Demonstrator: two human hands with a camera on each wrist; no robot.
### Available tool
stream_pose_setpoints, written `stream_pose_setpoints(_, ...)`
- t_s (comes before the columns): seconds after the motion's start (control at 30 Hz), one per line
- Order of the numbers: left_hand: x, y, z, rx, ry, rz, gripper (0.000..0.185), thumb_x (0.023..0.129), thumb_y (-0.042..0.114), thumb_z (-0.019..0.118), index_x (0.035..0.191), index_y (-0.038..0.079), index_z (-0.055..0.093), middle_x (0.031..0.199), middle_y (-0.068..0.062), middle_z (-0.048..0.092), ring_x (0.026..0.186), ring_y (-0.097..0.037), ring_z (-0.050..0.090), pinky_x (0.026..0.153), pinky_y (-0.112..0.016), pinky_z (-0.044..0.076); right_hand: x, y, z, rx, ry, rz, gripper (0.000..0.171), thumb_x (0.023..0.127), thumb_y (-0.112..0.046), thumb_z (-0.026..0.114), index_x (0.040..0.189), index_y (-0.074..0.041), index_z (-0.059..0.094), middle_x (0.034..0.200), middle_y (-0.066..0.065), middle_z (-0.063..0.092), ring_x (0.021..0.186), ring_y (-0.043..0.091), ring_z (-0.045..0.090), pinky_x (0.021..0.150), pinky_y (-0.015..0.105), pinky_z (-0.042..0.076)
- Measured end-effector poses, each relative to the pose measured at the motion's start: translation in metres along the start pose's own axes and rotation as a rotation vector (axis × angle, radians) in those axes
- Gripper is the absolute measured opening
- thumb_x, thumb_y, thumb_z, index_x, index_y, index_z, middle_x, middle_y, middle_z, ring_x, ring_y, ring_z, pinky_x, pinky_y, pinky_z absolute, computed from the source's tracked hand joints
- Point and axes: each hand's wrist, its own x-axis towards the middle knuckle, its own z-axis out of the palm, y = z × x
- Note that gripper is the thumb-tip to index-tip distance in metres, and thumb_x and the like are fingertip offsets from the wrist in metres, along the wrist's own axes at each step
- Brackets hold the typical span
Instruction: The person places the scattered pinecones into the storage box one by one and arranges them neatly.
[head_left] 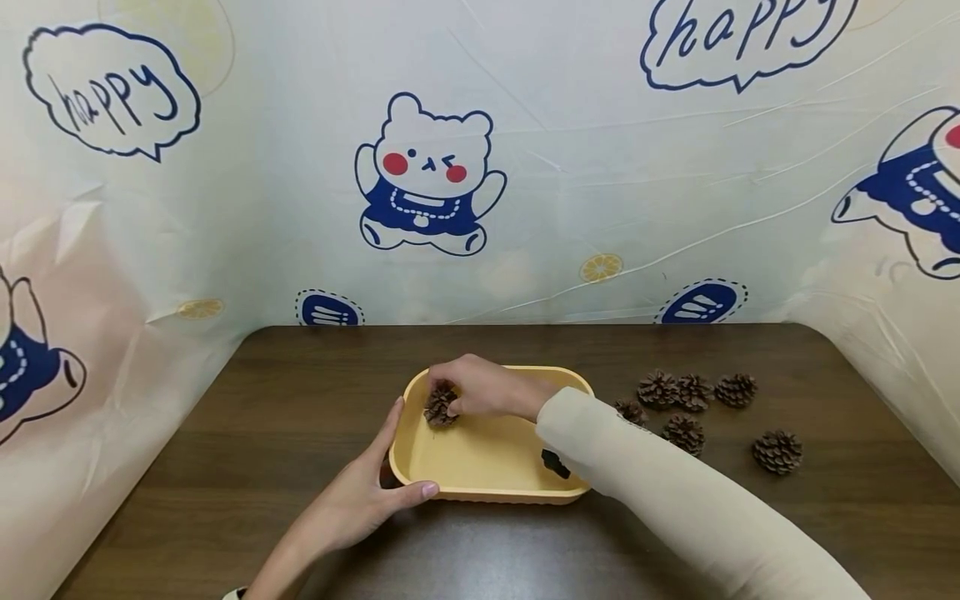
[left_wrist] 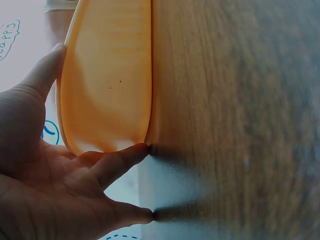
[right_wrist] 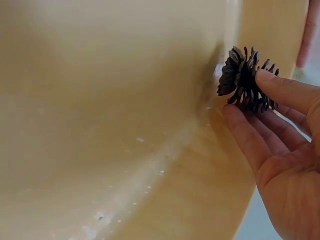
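A pale yellow rectangular tray (head_left: 487, 454) with rounded corners and raised walls sits on the table. Inside its left end, my right hand (head_left: 480, 387) pinches a brown pine cone (head_left: 441, 407) between thumb and fingers. The right wrist view shows this pine cone (right_wrist: 245, 80) low beside the tray's wall. My left hand (head_left: 356, 496) spans the tray's near left corner, thumb on the front rim and fingers along the left outside. In the left wrist view, its fingers (left_wrist: 122, 160) are spread and fairly straight, with one fingertip near the tray's base.
Several pine cones (head_left: 777, 452) lie on the dark wooden table (head_left: 300, 408) right of the tray, one partly hidden by my right sleeve (head_left: 660, 483). A black object (head_left: 555, 463) shows under that sleeve. A printed cloth (head_left: 555, 192) hangs behind the table and along its sides.
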Motion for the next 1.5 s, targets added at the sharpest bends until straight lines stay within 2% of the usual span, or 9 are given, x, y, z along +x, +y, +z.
stream_pose_setpoints(0.33, 0.0, 0.001, -0.001, -0.009, -0.005, 0.005, 0.119, 0.089, 0.055, 0.08, 0.169, 0.035, -0.005, 0.174, -0.017, 0.02, 0.153, -0.043, 0.036, 0.116, -0.066, 0.037, 0.001, 0.003, 0.008, -0.002, -0.013, -0.014, 0.032, 0.095, 0.0, 0.074, 0.126, -0.008, 0.069, 0.127, 0.005, 0.072, 0.119, 0.017, 0.065, 0.105, 0.033, 0.053)
stream_pose_setpoints(0.63, 0.0, 0.001, -0.001, -0.008, -0.005, 0.011, 0.118, 0.089, 0.055, 0.08, 0.169, 0.035, -0.005, 0.174, -0.017, 0.018, 0.154, -0.045, 0.033, 0.116, -0.067, 0.036, 0.002, 0.003, 0.012, -0.017, 0.012, -0.035, 0.038, 0.094, 0.005, 0.072, 0.129, -0.008, 0.069, 0.131, 0.006, 0.071, 0.124, 0.016, 0.064, 0.11, 0.03, 0.05)
stream_pose_setpoints(0.8, 0.0, 0.001, -0.001, -0.006, -0.007, 0.007, 0.119, 0.089, 0.055, 0.08, 0.169, 0.034, -0.005, 0.174, -0.017, 0.019, 0.154, -0.045, 0.034, 0.116, -0.067, 0.036, 0.001, 0.003, 0.013, -0.013, 0.015, -0.042, 0.039, 0.094, 0.006, 0.072, 0.13, -0.007, 0.069, 0.133, 0.007, 0.07, 0.125, 0.018, 0.064, 0.112, 0.033, 0.05)
stream_pose_setpoints(1.5, 0.001, 0.001, -0.001, -0.013, -0.011, 0.008, 0.118, 0.089, 0.054, 0.079, 0.169, 0.035, -0.005, 0.174, -0.018, 0.018, 0.153, -0.045, 0.035, 0.116, -0.067, 0.037, -0.002, 0.003, 0.01, -0.043, 0.018, -0.028, 0.038, 0.097, -0.002, 0.073, 0.134, -0.008, 0.068, 0.136, 0.007, 0.07, 0.13, 0.02, 0.064, 0.113, 0.035, 0.05)
